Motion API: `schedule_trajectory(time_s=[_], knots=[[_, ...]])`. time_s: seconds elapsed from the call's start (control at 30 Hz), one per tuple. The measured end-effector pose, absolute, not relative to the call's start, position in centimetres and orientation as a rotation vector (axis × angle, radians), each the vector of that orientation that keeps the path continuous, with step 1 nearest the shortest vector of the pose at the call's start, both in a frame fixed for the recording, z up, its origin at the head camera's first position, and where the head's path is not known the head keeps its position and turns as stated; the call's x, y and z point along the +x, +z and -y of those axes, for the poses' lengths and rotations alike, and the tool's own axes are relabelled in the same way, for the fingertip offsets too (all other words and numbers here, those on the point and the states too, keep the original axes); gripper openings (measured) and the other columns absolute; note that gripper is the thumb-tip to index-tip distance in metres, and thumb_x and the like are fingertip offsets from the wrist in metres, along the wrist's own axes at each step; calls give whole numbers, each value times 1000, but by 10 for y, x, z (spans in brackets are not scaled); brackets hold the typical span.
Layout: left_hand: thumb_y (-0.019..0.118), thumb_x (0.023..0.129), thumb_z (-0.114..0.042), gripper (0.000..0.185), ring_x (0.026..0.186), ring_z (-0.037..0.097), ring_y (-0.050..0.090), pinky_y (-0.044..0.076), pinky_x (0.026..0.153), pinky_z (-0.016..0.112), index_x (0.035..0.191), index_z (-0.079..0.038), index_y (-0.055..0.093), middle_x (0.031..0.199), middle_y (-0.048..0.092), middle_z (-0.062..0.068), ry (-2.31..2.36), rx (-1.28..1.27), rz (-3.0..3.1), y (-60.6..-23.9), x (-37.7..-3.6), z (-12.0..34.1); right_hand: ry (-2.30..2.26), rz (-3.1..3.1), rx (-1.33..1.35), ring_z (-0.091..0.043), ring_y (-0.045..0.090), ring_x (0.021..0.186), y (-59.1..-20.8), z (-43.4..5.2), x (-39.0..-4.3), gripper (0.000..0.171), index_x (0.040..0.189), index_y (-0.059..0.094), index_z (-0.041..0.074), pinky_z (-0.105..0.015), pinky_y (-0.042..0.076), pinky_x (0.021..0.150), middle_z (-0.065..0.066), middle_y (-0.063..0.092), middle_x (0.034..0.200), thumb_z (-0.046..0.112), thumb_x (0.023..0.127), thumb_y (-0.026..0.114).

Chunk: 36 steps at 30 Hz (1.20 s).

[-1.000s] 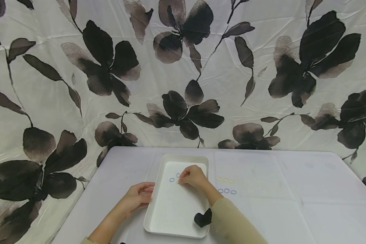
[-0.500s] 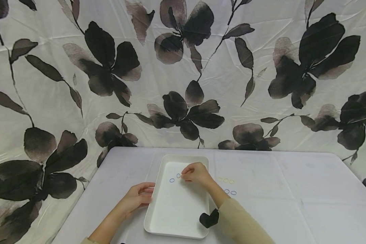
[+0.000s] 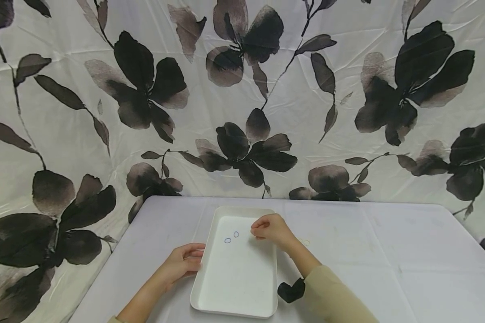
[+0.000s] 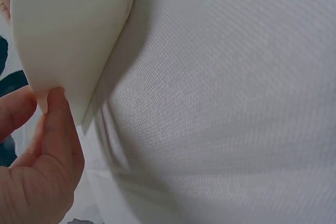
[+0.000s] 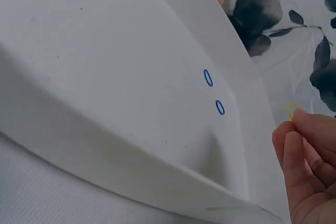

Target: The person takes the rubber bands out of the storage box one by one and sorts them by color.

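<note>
White cloth covers the worktop (image 3: 388,251), and on it, a little left of centre, lies a white tray (image 3: 236,296) with two small blue rings (image 3: 231,237) side by side in its far half. The right hand (image 3: 270,228) hovers over the tray's far right corner with its fingers curled; the right wrist view shows the fingertips (image 5: 302,129) pinching a small yellow ring (image 5: 290,110), a narrow grip closed on that ring, held above the tray's rim and well apart from the blue pair. The left hand (image 3: 183,261) rests at the tray's left edge; in the left wrist view its thumb (image 4: 55,124) presses against the rim from outside while the other fingers curl by it, so the hand grips the tray's edge. A second ago the right hand was lower and further left, close beside the blue rings; it has since drawn back to the right, and the yellow and blue rings that showed on the cloth right of the tray are now mostly hidden behind the wrist and sleeve (image 3: 339,300). A black object (image 3: 292,290) lies on the cloth by the tray's near right corner. Behind the worktop hangs a pale curtain (image 3: 242,98) printed with large dark flowers.
</note>
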<state>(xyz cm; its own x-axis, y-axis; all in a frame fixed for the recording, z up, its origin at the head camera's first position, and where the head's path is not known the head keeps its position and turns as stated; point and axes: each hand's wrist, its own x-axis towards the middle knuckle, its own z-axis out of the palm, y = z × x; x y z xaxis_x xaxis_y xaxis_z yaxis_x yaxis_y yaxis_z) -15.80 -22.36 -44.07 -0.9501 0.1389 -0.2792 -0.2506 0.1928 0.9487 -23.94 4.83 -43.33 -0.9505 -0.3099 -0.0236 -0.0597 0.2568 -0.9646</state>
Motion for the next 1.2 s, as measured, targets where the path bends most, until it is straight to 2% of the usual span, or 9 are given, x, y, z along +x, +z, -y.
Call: schedule_trajectory(time_s=[0.43,0.8,1.2], knots=[[61,75,9,58,100,26,60,53,79,37,130,9,44,118,54,21,1812,-119,-2183,-443,-158,223,-1812,-2299,-274,-29,67,74,-433,-84,-236,12,89,65,-12,-32,56,67,-10,66,74,-5,80,66],[61,76,10,58,102,28,59,53,80,38,131,9,43,119,53,22,1816,-117,-2179,-441,-157,223,-1719,-2402,-220,-15,63,67,-439,-110,-234,11,88,67,-7,-34,56,67,-6,66,72,1,81,67],[61,75,10,57,101,27,60,53,79,37,130,9,44,116,55,21,1826,-129,-2188,-440,-157,220,-1720,-2409,-156,-18,64,72,-440,-135,-232,13,90,66,-9,-33,56,69,-8,67,77,1,81,68]])
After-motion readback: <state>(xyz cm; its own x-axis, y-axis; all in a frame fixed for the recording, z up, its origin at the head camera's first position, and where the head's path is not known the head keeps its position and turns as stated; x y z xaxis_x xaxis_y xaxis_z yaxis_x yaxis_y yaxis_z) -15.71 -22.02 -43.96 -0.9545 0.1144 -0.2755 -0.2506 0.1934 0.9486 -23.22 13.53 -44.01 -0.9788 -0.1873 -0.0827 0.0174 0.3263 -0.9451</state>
